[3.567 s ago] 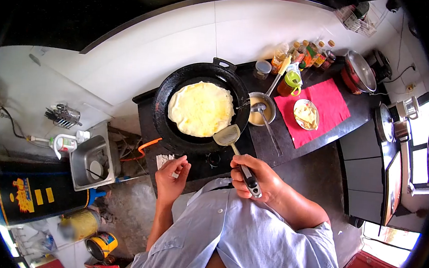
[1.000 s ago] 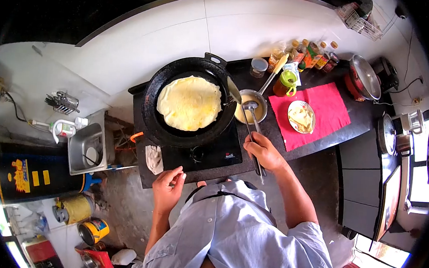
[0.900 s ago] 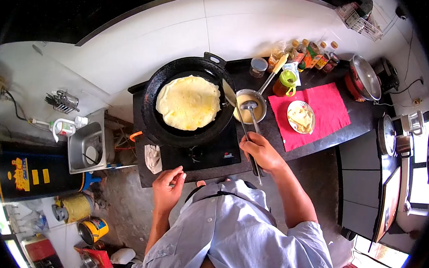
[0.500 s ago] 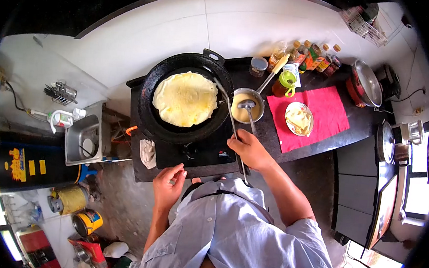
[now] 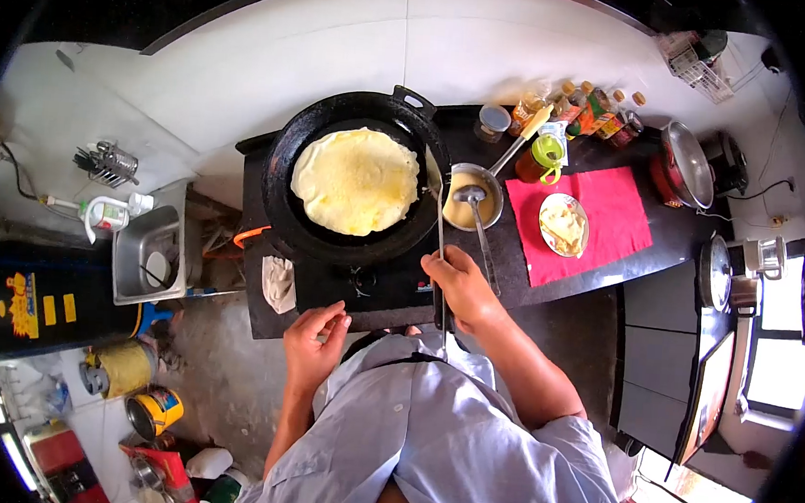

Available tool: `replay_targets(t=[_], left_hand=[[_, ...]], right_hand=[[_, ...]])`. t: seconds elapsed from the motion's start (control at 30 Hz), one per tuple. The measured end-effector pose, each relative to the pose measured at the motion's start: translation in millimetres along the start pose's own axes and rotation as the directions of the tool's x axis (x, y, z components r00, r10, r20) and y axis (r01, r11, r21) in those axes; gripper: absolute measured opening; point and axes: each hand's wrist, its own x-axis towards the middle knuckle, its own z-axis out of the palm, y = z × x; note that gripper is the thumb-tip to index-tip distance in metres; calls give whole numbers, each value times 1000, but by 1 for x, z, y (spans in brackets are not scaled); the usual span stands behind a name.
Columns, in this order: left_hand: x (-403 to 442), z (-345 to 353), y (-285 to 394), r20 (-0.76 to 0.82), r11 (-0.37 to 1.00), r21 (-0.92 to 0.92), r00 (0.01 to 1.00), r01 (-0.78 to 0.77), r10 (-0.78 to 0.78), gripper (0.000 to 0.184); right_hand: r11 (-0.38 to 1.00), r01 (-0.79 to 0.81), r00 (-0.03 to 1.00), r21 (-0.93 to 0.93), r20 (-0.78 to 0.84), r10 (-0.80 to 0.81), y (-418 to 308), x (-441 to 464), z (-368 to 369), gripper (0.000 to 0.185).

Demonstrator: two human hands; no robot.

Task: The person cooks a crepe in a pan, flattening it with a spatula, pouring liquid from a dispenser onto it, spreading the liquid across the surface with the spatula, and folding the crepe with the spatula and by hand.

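Note:
A pale yellow round pancake (image 5: 355,180) lies flat in a large black pan (image 5: 280,216) on the stove. My right hand (image 5: 460,287) is wrapped round the handle of a spatula (image 5: 433,172), whose blade stands edge-on at the pan's right side, clear of the pancake. Below the pan, my left hand (image 5: 315,338) hovers near the counter edge with fingers curled and thumb apart, holding nothing. Right of the pan is a saucepan (image 5: 490,215) of pale batter with a ladle (image 5: 469,195) in it. A plate (image 5: 564,224) of folded pancake rests on a red cloth (image 5: 617,209).
A crumpled white rag (image 5: 279,284) lies at the counter's front left edge. Behind the saucepan stand a green-lidded jug (image 5: 541,159), a jar (image 5: 492,123) and several bottles. A red pot (image 5: 684,165) is at the far right, a sink (image 5: 151,255) at the left.
The spatula has left the pancake's lower edge, moved to the pan's right rim and turned edge-on. My right hand has since shifted slightly left with it. The rag shows more fully.

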Motion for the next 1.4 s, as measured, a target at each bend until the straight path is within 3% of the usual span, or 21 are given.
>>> replay_targets(t=[0.27,0.3,0.4,0.77,1.0,1.17,1.4], left_hand=[[37,-15,-3,51,993,-93,996,-70,75,28],[40,-17,-7,62,992,-109,995,-70,77,28],[45,-23,-16,97,986,-154,992,-63,79,28],[60,-44,-43,136,975,-208,985,-78,108,27],[51,-48,-45,153,971,-238,986,-31,69,24],[46,-46,-41,78,975,-222,996,-16,34,26],[43,-32,-23,-16,986,-167,1000,-5,2,25]], right_hand=[[974,-148,986,175,-49,158,-20,-24,44,31],[993,-73,993,88,-82,80,-19,-19,47,31],[957,-206,968,204,-100,230,-35,-23,55,30],[928,-195,971,317,-72,228,-38,-37,63,26],[879,-243,968,411,39,249,-51,-44,46,22],[800,-354,933,483,237,270,-53,-43,24,22],[716,-418,903,559,343,260,-61,-46,6,21]])
